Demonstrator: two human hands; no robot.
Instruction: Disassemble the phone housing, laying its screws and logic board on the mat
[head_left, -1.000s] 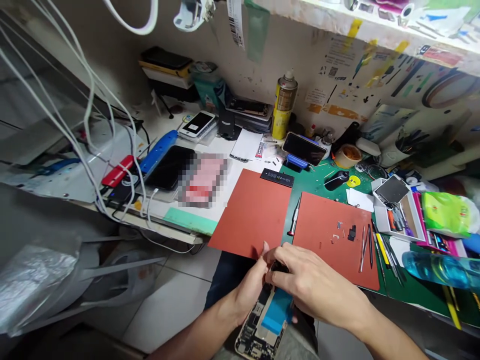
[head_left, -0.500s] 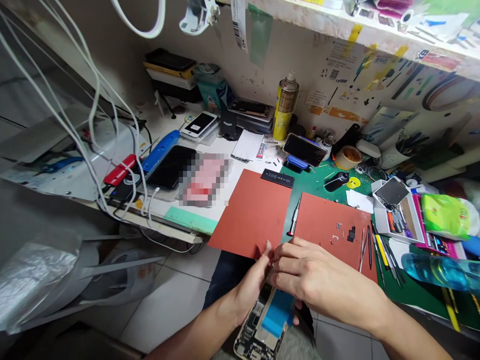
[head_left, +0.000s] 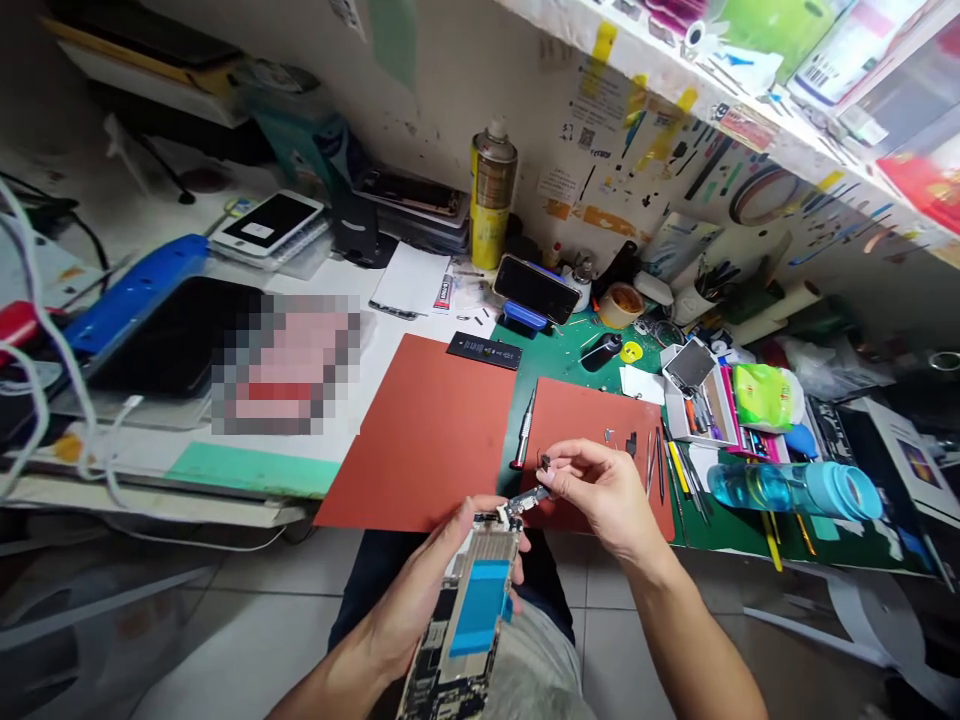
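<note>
My left hand (head_left: 427,575) wraps round an opened phone body (head_left: 442,640), its inner boards facing up and a strip of blue film (head_left: 480,608) along the battery bay. Held over my lap, the phone points away from me. With thumb and fingertips, my right hand (head_left: 592,490) pinches a small dark flex part (head_left: 529,498), raised just off the phone's far end; I cannot tell if it is still joined there. Beyond my hands lie two red-brown mats, a phone battery (head_left: 484,350) on the far edge of the left one (head_left: 427,430).
A screwdriver (head_left: 526,428) lies between the mats. On the right are tweezers (head_left: 651,462), a parts box (head_left: 701,400) and a blue water bottle (head_left: 795,488). A spray can (head_left: 493,195) and propped phone (head_left: 536,287) stand behind. A shelf (head_left: 675,95) overhangs the bench.
My right hand has moved from over the phone's far end out to the right, lifting the small dark part. The view has turned right, and more of the phone's inside shows.
</note>
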